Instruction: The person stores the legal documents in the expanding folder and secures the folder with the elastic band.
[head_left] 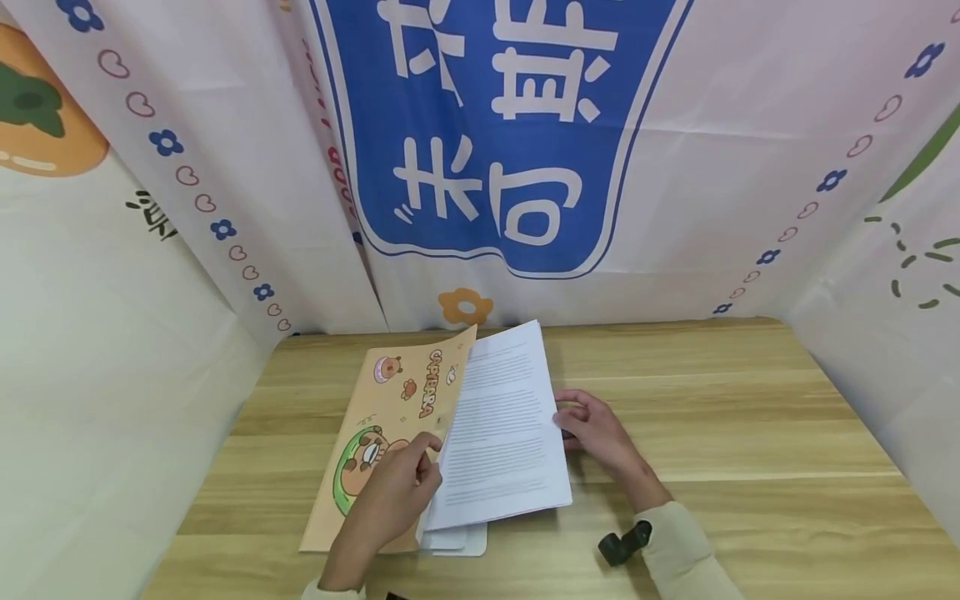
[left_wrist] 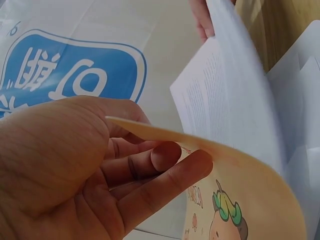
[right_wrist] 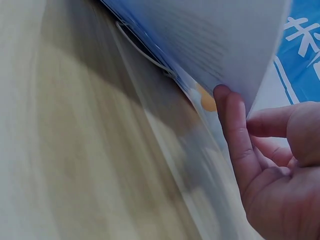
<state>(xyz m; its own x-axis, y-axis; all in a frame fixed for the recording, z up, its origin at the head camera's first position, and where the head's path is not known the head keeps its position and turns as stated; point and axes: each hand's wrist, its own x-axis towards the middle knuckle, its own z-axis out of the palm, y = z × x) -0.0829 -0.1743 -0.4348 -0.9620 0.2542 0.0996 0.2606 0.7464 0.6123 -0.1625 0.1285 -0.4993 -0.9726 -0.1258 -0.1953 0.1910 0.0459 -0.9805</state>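
My left hand pinches the free edge of the tan cover of a folder printed with capybara cartoons. The cover is lifted and curves upward, as the left wrist view also shows. Beside it, a stack of printed paper sheets is raised at a tilt, its left side going behind the cover. My right hand pinches the right edge of the sheets between thumb and fingers. In the right wrist view the sheets hang above the table, with fingertips at their edge.
White pages with a rounded corner stick out below the sheets. A thin pale loop shows under the paper. The wooden table meets a cloth wall behind. A small black device sits at the right sleeve.
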